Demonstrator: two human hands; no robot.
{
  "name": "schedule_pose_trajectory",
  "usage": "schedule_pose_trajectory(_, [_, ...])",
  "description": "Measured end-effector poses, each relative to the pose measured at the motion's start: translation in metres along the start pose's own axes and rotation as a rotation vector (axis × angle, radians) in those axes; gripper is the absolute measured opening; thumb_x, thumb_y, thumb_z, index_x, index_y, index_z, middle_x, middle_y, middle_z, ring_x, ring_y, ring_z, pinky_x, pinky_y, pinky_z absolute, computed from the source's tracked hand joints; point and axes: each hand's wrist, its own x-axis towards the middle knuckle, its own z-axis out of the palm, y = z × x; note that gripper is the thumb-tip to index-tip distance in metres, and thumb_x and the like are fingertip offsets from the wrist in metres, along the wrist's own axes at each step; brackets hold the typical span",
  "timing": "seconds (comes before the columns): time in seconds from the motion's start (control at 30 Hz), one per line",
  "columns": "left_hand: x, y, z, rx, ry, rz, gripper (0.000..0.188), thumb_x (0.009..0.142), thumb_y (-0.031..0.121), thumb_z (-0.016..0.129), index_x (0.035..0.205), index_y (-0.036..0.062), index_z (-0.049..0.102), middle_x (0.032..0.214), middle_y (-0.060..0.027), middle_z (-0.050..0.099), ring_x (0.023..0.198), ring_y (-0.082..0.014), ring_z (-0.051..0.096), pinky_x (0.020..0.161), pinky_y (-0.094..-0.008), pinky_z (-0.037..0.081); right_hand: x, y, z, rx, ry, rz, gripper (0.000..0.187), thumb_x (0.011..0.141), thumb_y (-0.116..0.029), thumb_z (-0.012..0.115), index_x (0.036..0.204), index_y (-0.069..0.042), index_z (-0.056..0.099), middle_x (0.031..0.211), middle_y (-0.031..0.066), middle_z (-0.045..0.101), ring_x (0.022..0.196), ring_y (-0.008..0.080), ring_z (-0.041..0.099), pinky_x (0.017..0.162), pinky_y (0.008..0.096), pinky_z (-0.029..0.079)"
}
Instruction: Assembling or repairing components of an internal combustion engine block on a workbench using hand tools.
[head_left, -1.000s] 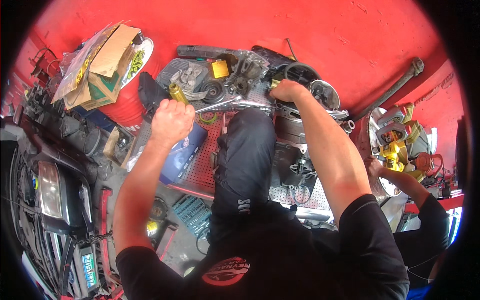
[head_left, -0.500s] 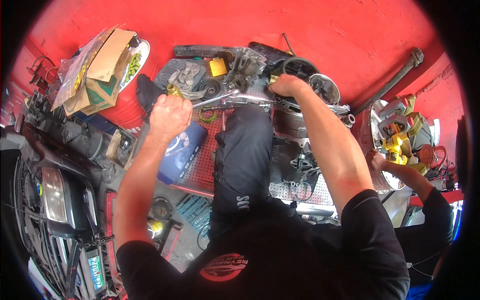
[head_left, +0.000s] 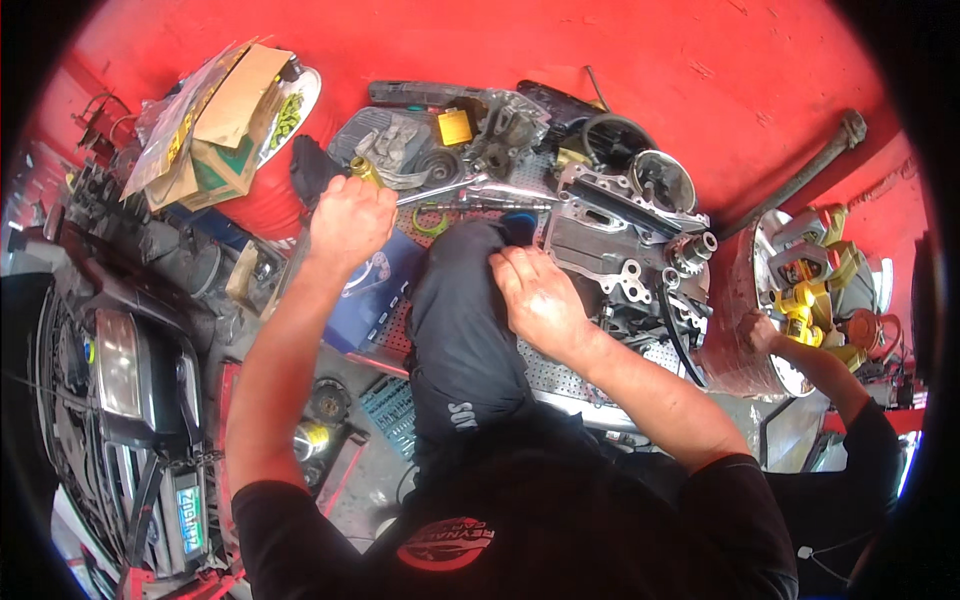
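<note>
My left hand (head_left: pixel 352 215) is closed in a fist around a long shiny wrench (head_left: pixel 440 190), whose far end reaches right across the bench. Just beyond that fist shows a gold-coloured piece (head_left: pixel 365 170); whether I touch it I cannot tell. My right hand (head_left: pixel 540 300) lies on my raised knee in dark trousers (head_left: pixel 455 300), its fingers laid over the cloth and holding nothing visible. To its right a grey metal engine casting (head_left: pixel 595 250) lies tilted, with a toothed gear (head_left: pixel 690 252) at its right end.
A perforated bench top (head_left: pixel 570 380) carries a blue case (head_left: pixel 375 300) and several engine parts. At left are cardboard boxes (head_left: pixel 235 110) and a car front (head_left: pixel 120 370). A co-worker's hand (head_left: pixel 762 332) is at a drum (head_left: pixel 735 310) holding yellow bottles (head_left: pixel 800 305).
My right hand has left the parts at the back of the bench and come down onto my knee. The engine casting has turned, showing its flat face. My left hand keeps its grip.
</note>
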Motion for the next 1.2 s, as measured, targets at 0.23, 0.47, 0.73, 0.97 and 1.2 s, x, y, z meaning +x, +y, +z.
schedule_pose_trajectory(0.23, [0.001,0.005,0.003,-0.002,0.041,-0.04,0.022,0.076,0.025,0.08,0.075,0.0111,0.063,0.068,-0.0052,0.06,0.07,-0.0243,0.062,0.07,-0.0405,0.046,-0.039,0.013,0.09,-0.691,-1.039,-0.219,0.051,0.101,-0.031,0.049,0.142,-0.001,0.058,0.149,0.0199,0.052,0.142,0.0376,0.043,0.12,0.0541,0.028])
schedule_pose_trajectory(0.47, [-0.003,0.015,0.003,0.05,-0.081,-0.12,0.016,0.081,0.025,0.07,0.075,0.0109,0.066,0.07,-0.0075,0.065,0.072,-0.0251,0.066,0.072,-0.0406,0.048,-0.08,0.051,0.213,-2.511,-0.562,-1.837,0.067,0.096,-0.058,0.056,0.136,-0.004,0.062,0.128,0.0131,0.068,0.117,0.0312,0.063,0.106,0.0452,0.046])
schedule_pose_trajectory(0.73, [-0.018,0.024,-0.008,0.079,-0.007,-0.092,0.012,0.082,0.017,0.063,0.072,0.0109,0.064,0.068,-0.0094,0.065,0.069,-0.0255,0.067,0.071,-0.0416,0.049,-0.088,0.044,0.205,-2.912,-0.351,-2.244,0.072,0.099,-0.06,0.048,0.148,-0.008,0.052,0.142,0.0075,0.061,0.135,0.0267,0.052,0.117,0.0364,0.035])
schedule_pose_trajectory(0.97, [-0.031,0.036,-0.017,0.068,-0.062,-0.179,0.015,0.081,0.025,0.069,0.075,0.0118,0.065,0.072,-0.008,0.068,0.073,-0.0257,0.069,0.074,-0.0429,0.049,-0.107,0.057,0.232,-2.89,-0.125,-1.527,0.069,0.103,-0.054,0.039,0.155,-0.008,0.044,0.153,0.0059,0.053,0.144,0.0198,0.043,0.121,0.0304,0.026])
schedule_pose_trajectory(1.2, [-0.025,0.046,-0.029,0.171,-0.213,-0.238,0.018,0.087,0.019,0.056,0.076,0.0114,0.069,0.074,-0.0086,0.07,0.073,-0.0238,0.069,0.083,-0.0424,0.046,-0.107,0.059,0.245,-2.571,-0.386,-1.435,0.068,0.102,-0.055,0.041,0.15,-0.007,0.049,0.149,0.0076,0.057,0.141,0.0219,0.046,0.12,0.0332,0.029])
